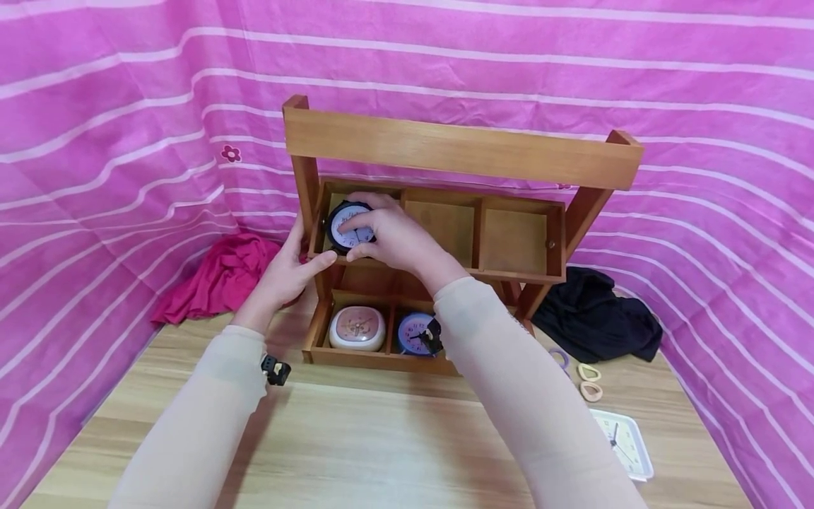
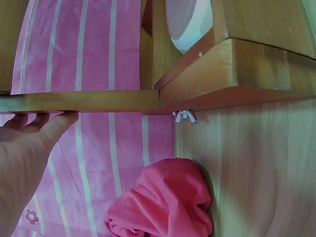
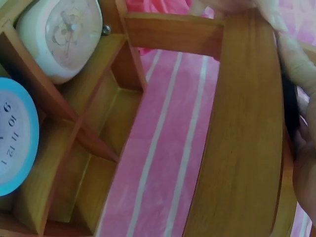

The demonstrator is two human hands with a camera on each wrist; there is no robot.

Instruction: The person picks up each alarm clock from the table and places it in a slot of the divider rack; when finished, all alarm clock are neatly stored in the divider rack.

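A round black alarm clock (image 1: 343, 225) with a white dial sits within the upper left compartment of a wooden shelf rack (image 1: 461, 148). My right hand (image 1: 397, 237) holds this clock, thumb at its lower rim and fingers across the dial and top edge. My left hand (image 1: 286, 272) rests against the rack's left side, fingers along the outer side and thumb at the front rim. On the lower tier are a white clock with a pink dial (image 1: 357, 328) and a blue round clock (image 1: 413, 332), partly hidden by the right wrist's camera.
Crumpled pink cloth (image 1: 219, 279) lies left of the rack, black cloth (image 1: 594, 314) right. Nearer on the right are a purple ring (image 1: 559, 358), a yellow one (image 1: 589, 372), a peach one (image 1: 591, 391) and a white square clock (image 1: 626, 445). Pink striped fabric (image 1: 445, 56) surrounds the table.
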